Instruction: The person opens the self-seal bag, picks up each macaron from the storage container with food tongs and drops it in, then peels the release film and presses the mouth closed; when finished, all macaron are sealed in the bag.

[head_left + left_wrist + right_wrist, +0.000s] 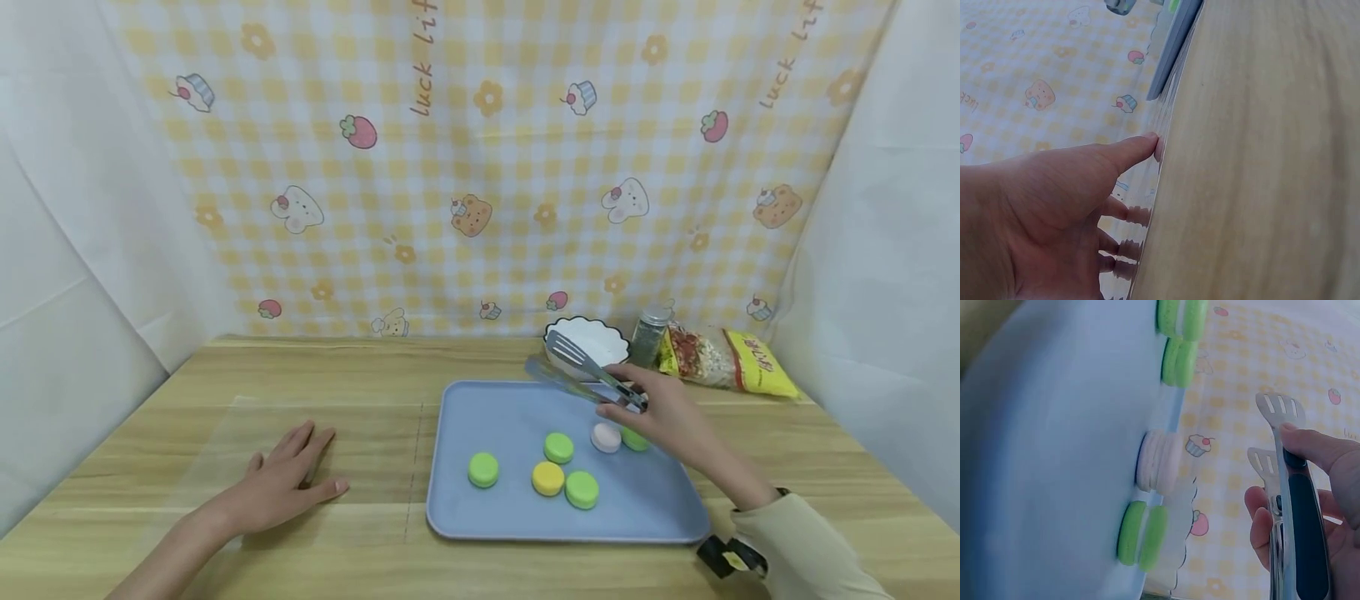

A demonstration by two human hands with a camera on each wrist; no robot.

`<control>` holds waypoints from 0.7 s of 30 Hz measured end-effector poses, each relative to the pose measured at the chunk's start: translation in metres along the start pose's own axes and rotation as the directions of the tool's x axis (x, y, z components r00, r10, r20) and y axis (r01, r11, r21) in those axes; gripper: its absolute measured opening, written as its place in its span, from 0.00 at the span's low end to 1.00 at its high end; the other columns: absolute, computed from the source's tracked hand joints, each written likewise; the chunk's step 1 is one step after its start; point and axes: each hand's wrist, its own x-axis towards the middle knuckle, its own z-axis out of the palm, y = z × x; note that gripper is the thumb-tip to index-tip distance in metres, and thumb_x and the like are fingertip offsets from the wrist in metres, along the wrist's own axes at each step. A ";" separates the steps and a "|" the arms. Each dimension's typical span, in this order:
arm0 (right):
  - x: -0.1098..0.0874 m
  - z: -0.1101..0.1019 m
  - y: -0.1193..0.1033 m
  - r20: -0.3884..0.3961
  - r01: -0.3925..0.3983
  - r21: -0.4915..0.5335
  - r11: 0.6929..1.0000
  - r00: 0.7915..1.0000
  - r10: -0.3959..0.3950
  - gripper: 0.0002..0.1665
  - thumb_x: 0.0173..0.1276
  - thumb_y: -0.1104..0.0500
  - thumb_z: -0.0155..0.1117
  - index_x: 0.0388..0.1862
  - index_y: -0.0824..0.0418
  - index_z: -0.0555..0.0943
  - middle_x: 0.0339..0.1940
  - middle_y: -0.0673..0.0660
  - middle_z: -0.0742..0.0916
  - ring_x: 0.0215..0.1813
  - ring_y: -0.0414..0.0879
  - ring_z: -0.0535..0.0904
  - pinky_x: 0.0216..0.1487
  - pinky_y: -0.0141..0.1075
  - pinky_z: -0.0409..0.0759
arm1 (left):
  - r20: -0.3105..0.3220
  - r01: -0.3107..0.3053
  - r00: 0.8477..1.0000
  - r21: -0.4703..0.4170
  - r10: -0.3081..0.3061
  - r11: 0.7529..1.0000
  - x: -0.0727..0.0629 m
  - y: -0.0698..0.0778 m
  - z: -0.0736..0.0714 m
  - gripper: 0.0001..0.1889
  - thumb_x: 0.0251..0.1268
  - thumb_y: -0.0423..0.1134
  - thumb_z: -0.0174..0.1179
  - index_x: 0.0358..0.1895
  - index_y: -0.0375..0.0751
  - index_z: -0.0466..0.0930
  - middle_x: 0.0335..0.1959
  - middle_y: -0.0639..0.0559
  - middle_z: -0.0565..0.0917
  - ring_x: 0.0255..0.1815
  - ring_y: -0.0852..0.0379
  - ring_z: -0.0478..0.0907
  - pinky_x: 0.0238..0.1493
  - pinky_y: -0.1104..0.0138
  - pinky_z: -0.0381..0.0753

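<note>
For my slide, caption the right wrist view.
Right hand grips slotted tongs; green macarons and one pale macaron sit on a blue tray.

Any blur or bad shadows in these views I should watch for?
Head view: light fairly even, shadows soft, macarons easy to tell apart by colour; left wrist: tabletop soft, its grain smeared; right wrist: near side of the tray badly blurred, picture's upper-left corner dark, tongs clearer.

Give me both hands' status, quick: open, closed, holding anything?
Left hand: open, holding nothing, left of the blue tray.
Right hand: closed around the tongs; their slotted ends are apart, nothing between them.
</note>
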 end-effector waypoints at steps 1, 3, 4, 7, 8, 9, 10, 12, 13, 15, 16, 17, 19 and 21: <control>0.000 0.001 0.000 -0.002 0.013 -0.001 1.000 1.000 -0.013 0.30 0.57 0.51 0.70 0.56 0.64 0.76 0.34 0.51 0.84 0.30 0.38 0.75 0.27 0.33 0.73 | -0.003 0.000 1.000 0.002 0.000 1.000 0.000 0.000 0.000 0.44 0.62 0.60 0.55 0.68 0.28 0.54 0.68 0.22 0.45 0.67 0.24 0.39 0.46 0.24 0.36; 0.001 0.003 0.001 -0.008 0.030 -0.004 1.000 1.000 -0.030 0.30 0.56 0.54 0.71 0.56 0.64 0.76 0.35 0.52 0.84 0.30 0.38 0.76 0.28 0.33 0.73 | -0.006 0.000 1.000 0.006 0.000 1.000 0.000 0.000 0.000 0.44 0.61 0.60 0.55 0.68 0.28 0.54 0.68 0.22 0.45 0.67 0.24 0.39 0.47 0.24 0.37; 0.001 0.003 0.001 -0.011 0.036 -0.007 0.999 0.999 -0.036 0.30 0.56 0.55 0.72 0.56 0.65 0.76 0.34 0.52 0.84 0.29 0.37 0.75 0.27 0.32 0.73 | -0.005 0.002 1.000 0.006 -0.002 1.000 0.000 0.000 0.000 0.44 0.61 0.60 0.55 0.68 0.28 0.54 0.68 0.22 0.45 0.67 0.24 0.39 0.47 0.24 0.37; 0.001 0.003 0.002 -0.008 0.035 -0.009 0.999 0.999 -0.035 0.28 0.57 0.53 0.70 0.55 0.64 0.77 0.34 0.51 0.83 0.27 0.39 0.72 0.24 0.32 0.70 | -0.002 0.005 1.000 0.011 -0.005 1.000 0.000 0.001 0.000 0.44 0.61 0.60 0.55 0.68 0.28 0.54 0.68 0.22 0.45 0.67 0.25 0.39 0.47 0.24 0.37; 0.001 0.004 0.003 -0.001 0.030 -0.007 1.000 1.000 -0.030 0.28 0.58 0.52 0.69 0.55 0.63 0.77 0.34 0.51 0.83 0.27 0.39 0.72 0.23 0.32 0.69 | -0.001 0.005 1.000 0.013 -0.005 1.000 0.001 0.001 0.000 0.44 0.61 0.60 0.55 0.68 0.28 0.54 0.68 0.23 0.45 0.67 0.25 0.39 0.47 0.24 0.37; 0.001 0.004 0.003 0.008 0.027 -0.008 1.000 1.000 -0.027 0.27 0.60 0.51 0.68 0.55 0.63 0.77 0.35 0.51 0.83 0.27 0.39 0.71 0.23 0.32 0.68 | -0.001 0.005 1.000 0.015 -0.005 1.000 0.001 0.001 0.000 0.44 0.61 0.61 0.54 0.68 0.28 0.54 0.68 0.23 0.45 0.67 0.25 0.40 0.47 0.24 0.37; 0.001 0.004 0.004 0.017 0.025 -0.010 1.000 1.000 -0.025 0.27 0.61 0.50 0.67 0.56 0.62 0.77 0.36 0.51 0.83 0.27 0.39 0.70 0.23 0.32 0.67 | 0.000 0.004 1.000 0.016 -0.004 1.000 0.001 0.001 0.000 0.44 0.61 0.61 0.54 0.68 0.28 0.54 0.68 0.23 0.45 0.67 0.25 0.40 0.47 0.24 0.38; 0.001 0.005 0.005 0.036 0.028 -0.013 1.000 0.999 -0.027 0.26 0.62 0.50 0.65 0.56 0.62 0.77 0.39 0.52 0.84 0.27 0.40 0.71 0.24 0.32 0.68 | 0.001 0.002 1.000 0.015 -0.002 1.000 0.002 0.001 0.001 0.44 0.61 0.60 0.55 0.68 0.28 0.54 0.68 0.22 0.45 0.67 0.25 0.40 0.47 0.24 0.38; 0.001 0.005 0.006 0.043 0.033 -0.020 0.999 0.999 -0.032 0.26 0.62 0.50 0.65 0.56 0.61 0.77 0.40 0.53 0.84 0.27 0.40 0.71 0.25 0.33 0.68 | 0.002 0.001 1.000 0.014 -0.001 1.000 0.002 0.001 0.001 0.44 0.61 0.60 0.55 0.68 0.28 0.54 0.68 0.23 0.45 0.67 0.25 0.39 0.47 0.24 0.37; 0.001 0.006 0.008 0.056 0.045 -0.044 0.998 0.998 -0.043 0.26 0.62 0.51 0.66 0.56 0.62 0.77 0.44 0.55 0.84 0.29 0.39 0.73 0.27 0.33 0.69 | 0.003 0.000 1.000 0.013 0.000 1.000 0.002 0.000 0.001 0.44 0.61 0.60 0.55 0.68 0.28 0.54 0.68 0.22 0.45 0.67 0.25 0.39 0.46 0.24 0.37; 0.001 0.007 0.009 0.061 0.051 -0.057 0.997 0.997 -0.047 0.26 0.61 0.51 0.66 0.56 0.62 0.77 0.45 0.56 0.84 0.30 0.38 0.73 0.28 0.34 0.70 | 0.003 -0.001 1.000 0.012 0.001 1.000 0.002 0.000 0.001 0.43 0.61 0.60 0.55 0.68 0.28 0.54 0.68 0.22 0.45 0.67 0.24 0.39 0.46 0.24 0.37; 0.001 0.008 0.009 0.066 0.054 -0.068 0.996 0.997 -0.050 0.26 0.61 0.52 0.67 0.55 0.62 0.78 0.45 0.56 0.85 0.30 0.39 0.74 0.29 0.34 0.71 | 0.002 -0.001 1.000 0.011 0.001 1.000 0.002 0.000 0.001 0.43 0.62 0.60 0.55 0.68 0.28 0.54 0.68 0.22 0.45 0.67 0.25 0.39 0.46 0.24 0.37; 0.001 0.008 0.010 0.075 0.056 -0.091 0.994 0.996 -0.049 0.27 0.59 0.51 0.68 0.55 0.63 0.78 0.45 0.57 0.85 0.30 0.38 0.74 0.29 0.35 0.72 | 0.001 -0.003 1.000 0.014 0.003 1.000 0.002 -0.001 0.001 0.43 0.62 0.59 0.55 0.68 0.28 0.54 0.68 0.22 0.45 0.67 0.24 0.40 0.46 0.24 0.38; 0.001 0.009 0.010 0.079 0.056 -0.104 0.993 0.996 -0.048 0.28 0.59 0.51 0.68 0.55 0.64 0.78 0.46 0.59 0.84 0.32 0.39 0.77 0.31 0.36 0.75 | -0.001 -0.005 1.000 0.015 0.005 1.000 0.002 -0.001 0.001 0.43 0.62 0.59 0.55 0.68 0.28 0.54 0.68 0.22 0.45 0.67 0.24 0.40 0.46 0.24 0.38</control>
